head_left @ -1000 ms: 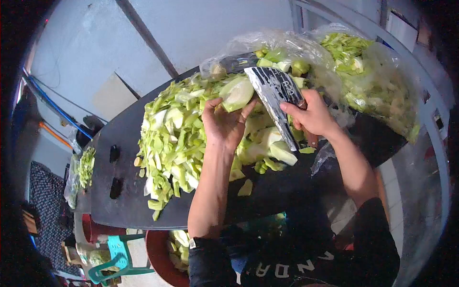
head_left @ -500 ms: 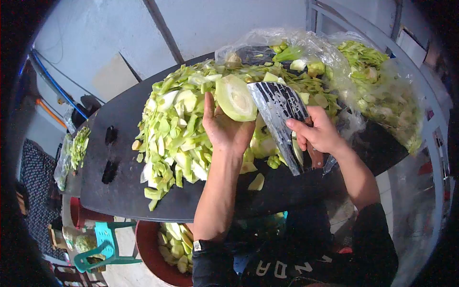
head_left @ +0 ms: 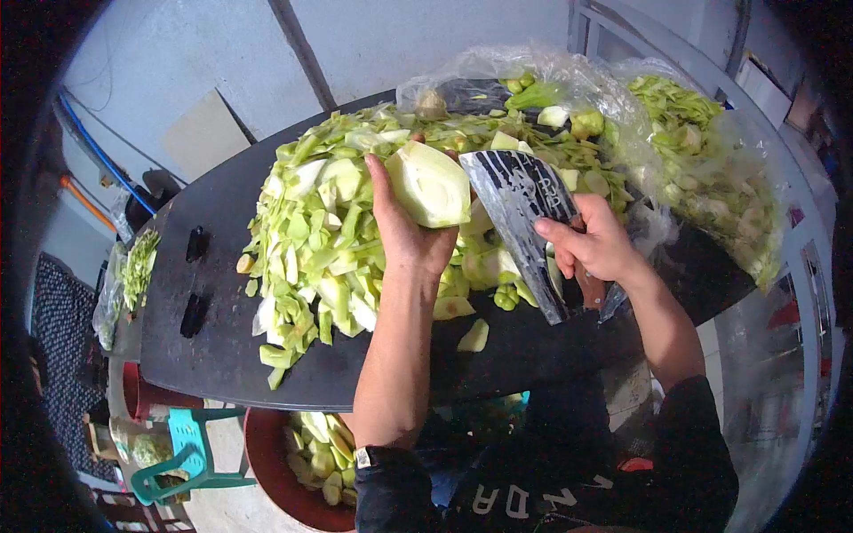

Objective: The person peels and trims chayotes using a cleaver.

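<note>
My left hand cradles a thick, pale green peeled vegetable, its smooth cut face turned up toward me. The fingers curl behind it and the thumb lies along its left side. In my right hand is a broad cleaver, gripped by its wooden handle, with wet streaks and bits over the dark blade. The blade's top corner is close to the vegetable's right edge. Under and behind both hands spreads a large heap of green peelings. Small green knobs lie below the blade.
Clear plastic bags with more greens lie on the right of the dark table. Below the near edge stands a red tub holding pale pieces, beside a teal stool. A metal rail runs along the right.
The vegetable has turned in my left hand and tilted, so its cut face is angled differently and sits slightly further left. The cleaver has stayed nearly in place. The view has shifted slightly.
</note>
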Motion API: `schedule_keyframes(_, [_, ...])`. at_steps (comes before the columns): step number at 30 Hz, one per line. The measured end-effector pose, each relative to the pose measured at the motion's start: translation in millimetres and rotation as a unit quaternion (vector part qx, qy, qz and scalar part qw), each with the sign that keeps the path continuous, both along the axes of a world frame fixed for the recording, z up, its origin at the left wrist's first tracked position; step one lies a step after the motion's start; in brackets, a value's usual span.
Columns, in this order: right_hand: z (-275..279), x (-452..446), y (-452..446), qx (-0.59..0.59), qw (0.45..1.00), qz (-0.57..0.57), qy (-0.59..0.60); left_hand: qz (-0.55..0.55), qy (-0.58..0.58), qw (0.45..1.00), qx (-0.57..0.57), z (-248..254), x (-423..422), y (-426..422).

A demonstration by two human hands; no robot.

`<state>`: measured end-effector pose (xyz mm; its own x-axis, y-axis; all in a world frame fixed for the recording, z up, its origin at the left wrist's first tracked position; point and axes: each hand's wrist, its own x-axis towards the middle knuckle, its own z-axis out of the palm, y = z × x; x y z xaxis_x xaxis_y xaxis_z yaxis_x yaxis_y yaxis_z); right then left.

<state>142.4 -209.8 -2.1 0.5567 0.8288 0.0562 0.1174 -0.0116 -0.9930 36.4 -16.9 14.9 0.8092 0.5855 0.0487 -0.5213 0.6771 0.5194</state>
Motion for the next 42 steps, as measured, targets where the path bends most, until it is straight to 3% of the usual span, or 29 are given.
schedule_keyframes(13, [1.3, -2.2, -2.1, 0.039, 0.999, 0.0, -0.007, -0.054, -0.028, 0.994, 0.091, -3.8, 1.3, -15.6])
schedule_keyframes(17, [-1.4, 2.9, -5.3, 0.065, 0.998, 0.003, -0.018, -0.081, 0.021, 0.995, 0.051, -7.9, 4.6, -35.9])
schedule_keyframes(20, [-2.4, -2.3, 0.2, 0.082, 0.997, -0.003, 0.012, -0.066, 0.036, 0.991, 0.111, -11.4, 4.0, -41.0])
schedule_keyframes(23, [-0.8, -0.3, -1.7, 0.098, 0.995, -0.004, -0.015, -0.072, 0.047, 0.995, 0.048, -17.0, 8.2, -50.0])
schedule_keyframes(25, [-2.5, -0.4, -1.4, 0.1, 0.995, -0.009, -0.012, -0.104, 0.05, 0.987, 0.113, -13.1, 7.2, -48.1])
schedule_keyframes(29, [-0.2, 0.8, -0.3, 0.083, 0.996, 0.008, 0.015, -0.146, 0.08, 0.977, 0.135, -13.4, 5.2, -41.2])
schedule_keyframes(35, [22.6, 5.6, -3.2, 0.056, 0.998, 0.005, -0.021, -0.113, 0.042, 0.991, 0.05, -17.8, 9.0, -29.2])
schedule_keyframes(37, [33.4, 3.6, -3.0, 0.095, 0.989, -0.043, -0.104, -0.094, -0.103, 0.988, 0.059, -14.2, 1.5, -10.5])
schedule_keyframes(38, [38.0, -6.2, -0.3, 0.059, 0.986, -0.099, -0.12, 0.041, -0.05, 0.997, 0.044, -12.8, 3.5, -9.5])
schedule_keyframes(39, [39.4, -20.3, 5.3, 0.01, 0.949, -0.161, -0.27, 0.114, -0.059, 0.99, 0.053, -13.5, 4.7, -4.7])
schedule_keyframes(40, [34.6, -27.7, 12.8, 0.031, 0.876, -0.139, -0.461, 0.146, -0.064, 0.987, 0.018, -10.4, 3.2, -1.7])
schedule_keyframes(41, [25.3, -35.0, 20.0, 0.052, 0.766, -0.113, -0.631, 0.176, -0.067, 0.982, -0.017, -8.5, 0.3, -0.1])
schedule_keyframes(42, [16.4, -45.7, 26.5, 0.022, 0.756, -0.077, -0.65, 0.176, -0.069, 0.982, -0.016, -8.4, -1.5, 2.6])
